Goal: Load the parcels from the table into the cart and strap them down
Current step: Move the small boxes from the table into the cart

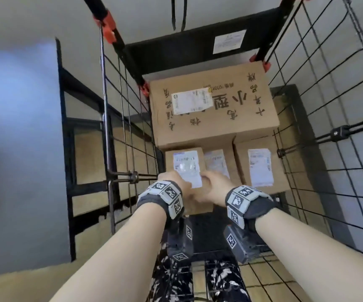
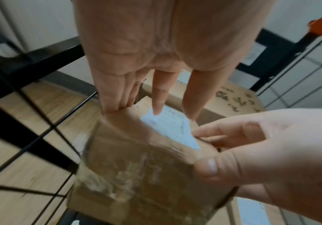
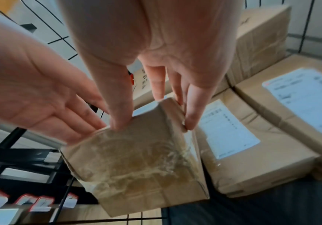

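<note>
The wire cart (image 1: pixel 320 88) stands open toward the person, its black mesh walls rising on the left and right and a black panel closing the far end. Orange clips mark the corners of its frame.

The large box (image 1: pixel 213 105) with handwritten black characters and a white label lies at the far end of the cart, resting on top of other cartons. In front of it, on the right, the wide parcel (image 1: pixel 261 164) lies flat with a white label facing up. Just left of it lies the middle parcel (image 3: pixel 239 144), also label up, touching the wide parcel along one side.

The small parcel (image 1: pixel 187 168) sits at the near left of the cart, beside the left mesh wall and against the middle parcel. It is brown, wrapped in clear tape, with a white label on its upper face.

The left hand (image 1: pixel 171 182) holds the small parcel at its left edge, fingers straight down the side and index finger on the label. The right hand (image 1: pixel 214 186) grips its right edge, thumb on the near face and fingers curled over the far side.

A black strap (image 1: pixel 178 12) hangs over the far panel.
</note>
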Demonstrator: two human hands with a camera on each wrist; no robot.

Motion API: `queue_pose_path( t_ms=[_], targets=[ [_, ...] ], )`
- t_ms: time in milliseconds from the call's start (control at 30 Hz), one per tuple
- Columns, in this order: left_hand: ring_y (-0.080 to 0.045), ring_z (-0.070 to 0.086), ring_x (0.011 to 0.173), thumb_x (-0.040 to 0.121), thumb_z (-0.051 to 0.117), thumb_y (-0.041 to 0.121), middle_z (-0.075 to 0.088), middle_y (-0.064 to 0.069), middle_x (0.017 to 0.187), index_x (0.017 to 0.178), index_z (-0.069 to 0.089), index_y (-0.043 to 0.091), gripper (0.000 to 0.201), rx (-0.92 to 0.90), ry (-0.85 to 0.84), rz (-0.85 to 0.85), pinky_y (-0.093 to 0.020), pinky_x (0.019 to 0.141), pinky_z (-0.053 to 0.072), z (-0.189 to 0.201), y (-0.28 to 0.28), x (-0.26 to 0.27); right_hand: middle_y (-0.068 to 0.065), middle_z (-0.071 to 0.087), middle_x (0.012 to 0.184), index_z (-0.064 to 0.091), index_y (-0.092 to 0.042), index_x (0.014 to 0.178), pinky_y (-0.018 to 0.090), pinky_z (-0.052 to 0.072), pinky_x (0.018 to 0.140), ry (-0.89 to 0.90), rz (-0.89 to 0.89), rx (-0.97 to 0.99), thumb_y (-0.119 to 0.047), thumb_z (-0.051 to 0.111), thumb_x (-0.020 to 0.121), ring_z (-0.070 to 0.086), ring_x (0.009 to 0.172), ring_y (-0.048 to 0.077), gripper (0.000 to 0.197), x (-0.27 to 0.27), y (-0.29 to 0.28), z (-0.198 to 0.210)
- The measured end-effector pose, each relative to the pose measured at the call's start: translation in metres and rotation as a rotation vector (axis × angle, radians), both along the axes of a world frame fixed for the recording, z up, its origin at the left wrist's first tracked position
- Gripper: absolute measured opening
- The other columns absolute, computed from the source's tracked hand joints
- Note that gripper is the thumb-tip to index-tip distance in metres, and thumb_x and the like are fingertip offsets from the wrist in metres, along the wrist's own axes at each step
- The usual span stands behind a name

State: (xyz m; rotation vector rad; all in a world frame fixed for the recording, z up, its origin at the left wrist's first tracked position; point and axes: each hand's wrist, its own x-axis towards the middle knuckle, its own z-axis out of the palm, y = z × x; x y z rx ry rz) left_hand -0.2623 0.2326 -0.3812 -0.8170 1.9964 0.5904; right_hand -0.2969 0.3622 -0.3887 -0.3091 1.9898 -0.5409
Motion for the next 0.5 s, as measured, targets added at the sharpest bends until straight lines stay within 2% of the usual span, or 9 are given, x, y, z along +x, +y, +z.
queue_pose_path(
  t_ms=[67,100,200,333,433,500],
  targets=[
    [-0.025,0.061,0.094,0.088,0.054,0.032,0.062,-0.009,0.104,0.115,0.061,0.012,0.035,-0.040,-0.048,0.020,-0.025,0.072,0.046,-0.025,-0.005,0.007,0.005,0.039,0.144,0.038,-0.013,0.143,0.026,0.035,0.104,0.005,0.017,-0.012,-0.025,0.077,0.074,0.043,0.129,0.021,0.081,0.005,-0.007,-0.017],
    [-0.026,0.062,0.094,0.088,0.054,0.032,0.062,-0.009,0.101,0.113,0.062,0.011,0.033,-0.045,-0.067,0.026,-0.026,0.074,0.047,-0.034,-0.007,0.013,0.007,0.037,0.145,0.037,-0.013,0.143,0.027,0.035,0.105,0.015,0.025,-0.015,-0.023,0.077,0.073,0.042,0.130,0.022,0.081,0.008,-0.010,-0.023],
    [-0.027,0.062,0.103,0.091,0.052,0.027,0.064,-0.010,0.109,0.111,0.061,0.009,0.028,-0.080,-0.099,0.047,-0.028,0.081,0.048,-0.053,-0.006,0.023,0.010,0.027,0.152,0.037,-0.014,0.144,0.028,0.026,0.113,0.017,0.030,-0.040,-0.014,0.072,0.077,0.031,0.139,0.025,0.076,0.018,-0.015,-0.033],
    [-0.025,0.060,0.103,0.089,0.052,0.034,0.062,-0.010,0.114,0.117,0.057,0.012,0.036,-0.134,-0.087,0.083,-0.029,0.079,0.047,-0.070,0.002,0.029,0.005,0.033,0.147,0.045,-0.012,0.138,0.023,0.030,0.107,-0.015,-0.031,-0.109,-0.010,0.062,0.086,0.041,0.131,0.024,0.055,0.026,-0.016,-0.036],
    [-0.024,0.061,0.096,0.086,0.053,0.035,0.060,-0.010,0.114,0.114,0.060,0.014,0.036,-0.132,-0.061,0.133,-0.029,0.079,0.049,-0.080,0.003,0.026,0.005,0.029,0.151,0.039,-0.010,0.142,0.017,0.025,0.106,-0.030,-0.034,-0.108,-0.006,0.062,0.086,0.036,0.135,0.020,0.061,0.022,-0.010,-0.048],
    [-0.025,0.062,0.097,0.086,0.053,0.030,0.059,-0.012,0.118,0.117,0.059,0.012,0.036,-0.101,-0.019,0.178,-0.031,0.082,0.051,-0.089,0.005,0.021,0.004,0.030,0.151,0.031,-0.013,0.146,0.020,0.027,0.108,-0.048,-0.053,-0.078,-0.006,0.062,0.086,0.036,0.135,0.020,0.068,0.021,-0.009,-0.063]
  ],
)
